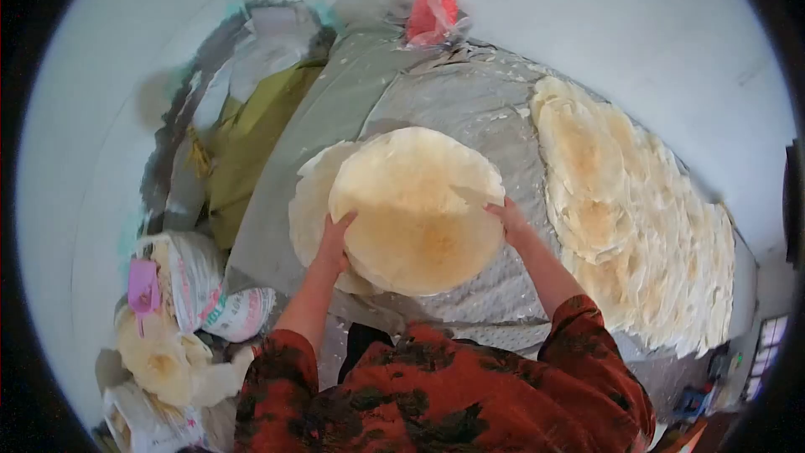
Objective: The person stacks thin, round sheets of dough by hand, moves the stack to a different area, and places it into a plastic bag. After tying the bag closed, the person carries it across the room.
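A grey cloth (470,109) covers the surface, with a long heap of flatbreads (646,226) along its right side. At the middle, a round flatbread (419,210) is held up over another lying on the cloth. It looks thin, light and dry — likely brittle, so best taken at opposite edges, as here. The left hand (334,243) grips the near-left rim, the right hand (507,216) the right rim — fingers pinching the edge, thumbs on top.

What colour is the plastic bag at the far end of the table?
The plastic bag is red, seen in the head view.
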`<state>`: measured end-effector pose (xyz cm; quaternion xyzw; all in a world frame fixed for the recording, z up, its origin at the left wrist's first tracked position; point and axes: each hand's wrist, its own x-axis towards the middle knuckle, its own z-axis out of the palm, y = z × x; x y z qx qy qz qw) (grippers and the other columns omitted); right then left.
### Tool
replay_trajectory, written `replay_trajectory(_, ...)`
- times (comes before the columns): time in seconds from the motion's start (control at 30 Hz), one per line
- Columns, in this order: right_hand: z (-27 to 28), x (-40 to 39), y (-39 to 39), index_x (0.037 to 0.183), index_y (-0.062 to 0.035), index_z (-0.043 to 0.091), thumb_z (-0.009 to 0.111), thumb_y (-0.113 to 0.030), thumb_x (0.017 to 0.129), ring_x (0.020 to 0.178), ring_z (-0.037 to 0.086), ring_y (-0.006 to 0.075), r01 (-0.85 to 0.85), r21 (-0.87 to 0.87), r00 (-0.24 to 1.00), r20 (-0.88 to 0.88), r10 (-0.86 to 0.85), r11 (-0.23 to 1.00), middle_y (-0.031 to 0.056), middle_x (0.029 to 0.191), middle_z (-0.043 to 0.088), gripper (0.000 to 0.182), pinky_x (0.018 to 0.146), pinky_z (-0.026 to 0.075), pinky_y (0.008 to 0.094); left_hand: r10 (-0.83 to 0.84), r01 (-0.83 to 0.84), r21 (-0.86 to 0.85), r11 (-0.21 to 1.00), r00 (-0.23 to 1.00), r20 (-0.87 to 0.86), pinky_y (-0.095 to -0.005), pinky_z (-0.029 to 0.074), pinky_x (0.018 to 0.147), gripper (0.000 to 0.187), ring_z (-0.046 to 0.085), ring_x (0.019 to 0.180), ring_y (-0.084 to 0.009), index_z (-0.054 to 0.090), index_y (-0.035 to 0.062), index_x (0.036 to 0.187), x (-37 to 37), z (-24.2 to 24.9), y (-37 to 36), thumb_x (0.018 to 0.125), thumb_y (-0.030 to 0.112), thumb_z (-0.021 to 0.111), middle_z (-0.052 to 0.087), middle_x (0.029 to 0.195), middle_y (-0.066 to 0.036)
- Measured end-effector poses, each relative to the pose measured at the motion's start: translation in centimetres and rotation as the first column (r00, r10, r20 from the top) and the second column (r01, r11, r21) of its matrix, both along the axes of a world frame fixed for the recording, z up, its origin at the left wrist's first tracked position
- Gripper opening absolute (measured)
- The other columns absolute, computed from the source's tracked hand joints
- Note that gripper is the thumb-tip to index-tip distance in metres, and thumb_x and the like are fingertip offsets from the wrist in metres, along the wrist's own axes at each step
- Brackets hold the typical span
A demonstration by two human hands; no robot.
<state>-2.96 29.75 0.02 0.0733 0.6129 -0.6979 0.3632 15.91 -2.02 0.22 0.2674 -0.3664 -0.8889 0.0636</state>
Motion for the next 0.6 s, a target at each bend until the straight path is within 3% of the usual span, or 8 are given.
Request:
replay_trajectory(0.03, -0.6, 0.2, 0.0, 0.120, -0.0018, 0.044, 0.063, -0.007, 0.075, 0.097, 0.058, 0.0252, -0.022, -0.010, 0.996, -0.091, 0.021, 1.000, 0.0134, 0.110, 0.057, 0.049, 0.084, 0.048, 0.0367, 0.019, -0.005, -0.164, 0.987, 0.996, 0.089, -0.0426, 0.046, 0.087, 0.052, 0.049, 0.108, -0.0283, 0.035, 0.0055, 0.125, 0.3, 0.5, 0.5, 0.080, 0.012, 0.060, 0.046, 0.119, -0.015)
replay_trajectory(0.13, 0.7, 0.2, -0.7, 0.117, -0.0015, 0.045, 0.063, 0.002, 0.070, 0.096, 0.058, 0.0245, -0.046, 0.016, 0.978, -0.202, 0.048, 0.999, 0.0129, 0.106, 0.058, 0.051, 0.082, 0.049, 0.0358, 0.018, -0.019, -0.142, 0.990, 1.000, -0.006, -0.0408, 0.051, 0.079, 0.063, 0.054, 0.100, -0.0295, 0.032, 0.0042, 0.123, 0.4, -2.0, -0.2, 0.069, -0.005, 0.061, 0.050, 0.112, -0.017)
replay_trajectory(0.27, 5.9, 1.0, -1.1, 0.113, -0.0003, 0.048, 0.065, -0.001, 0.067, 0.088, 0.058, 0.0214, -0.078, 0.120, 0.879, -0.461, 0.125, 0.990, 0.0104, 0.102, 0.058, 0.049, 0.076, 0.049, 0.0334, 0.235, -0.233, -0.198, 0.952, 0.972, -0.015, -0.0401, 0.051, 0.078, 0.065, 0.057, 0.095, -0.0269, 0.033, 0.0046, 0.124, 3.8, 4.3, 3.5, 0.066, -0.007, 0.061, 0.053, 0.107, -0.014)
replay_trajectory(0.33, 10.0, 2.1, -1.7, 0.114, 0.0001, 0.048, 0.065, -0.005, 0.069, 0.088, 0.057, 0.0215, -0.166, 0.324, 0.782, -0.532, 0.325, 0.931, 0.0098, 0.101, 0.058, 0.048, 0.077, 0.048, 0.0331, 0.348, -0.355, -0.111, 0.928, 0.934, -0.078, -0.0387, 0.049, 0.080, 0.064, 0.056, 0.095, -0.0243, 0.036, 0.0049, 0.122, 8.6, 5.3, 4.2, 0.065, -0.007, 0.062, 0.054, 0.108, -0.011)
replay_trajectory(0.37, 12.3, 3.9, -3.2, 0.116, 0.0003, 0.046, 0.066, -0.004, 0.068, 0.092, 0.057, 0.0216, -0.202, 0.182, 0.862, -0.433, 0.263, 0.962, 0.0095, 0.103, 0.058, 0.052, 0.080, 0.047, 0.0332, 0.380, -0.390, -0.073, 0.918, 0.917, -0.126, -0.0377, 0.048, 0.082, 0.063, 0.056, 0.096, -0.0230, 0.038, 0.0050, 0.122, 11.6, 5.3, 4.3, 0.065, -0.007, 0.062, 0.054, 0.108, -0.010)
replay_trajectory(0.47, 13.7, 9.7, -8.1, 0.118, 0.0000, 0.045, 0.067, -0.002, 0.066, 0.093, 0.057, 0.0223, -0.335, 0.206, 0.801, -0.452, 0.393, 0.919, 0.0105, 0.103, 0.058, 0.057, 0.082, 0.047, 0.0335, 0.603, -0.609, -0.093, 0.788, 0.793, -0.085, -0.0398, 0.047, 0.084, 0.066, 0.055, 0.099, -0.0248, 0.037, 0.0054, 0.125, 21.3, 5.8, 5.8, 0.065, -0.005, 0.063, 0.052, 0.113, -0.012)
replay_trajectory(0.53, 13.4, 14.8, -12.0, 0.118, -0.0009, 0.044, 0.067, -0.001, 0.064, 0.094, 0.056, 0.0225, -0.540, 0.028, 0.729, -0.483, 0.484, 0.841, 0.0106, 0.104, 0.057, 0.059, 0.082, 0.047, 0.0337, 0.729, -0.730, -0.117, 0.674, 0.682, -0.062, -0.0397, 0.047, 0.085, 0.065, 0.055, 0.100, -0.0244, 0.039, 0.0051, 0.124, 28.3, 6.2, 6.5, 0.065, -0.005, 0.064, 0.053, 0.113, -0.012)
replay_trajectory(0.6, 9.7, 20.1, -16.0, 0.118, -0.0016, 0.044, 0.067, -0.001, 0.064, 0.094, 0.056, 0.0225, -0.638, 0.066, 0.665, -0.456, 0.592, 0.768, 0.0108, 0.104, 0.057, 0.059, 0.082, 0.047, 0.0338, 0.824, -0.821, -0.135, 0.555, 0.564, -0.043, -0.0396, 0.046, 0.086, 0.064, 0.055, 0.100, -0.0240, 0.040, 0.0048, 0.123, 36.1, 5.5, 7.9, 0.064, -0.005, 0.064, 0.054, 0.113, -0.012)
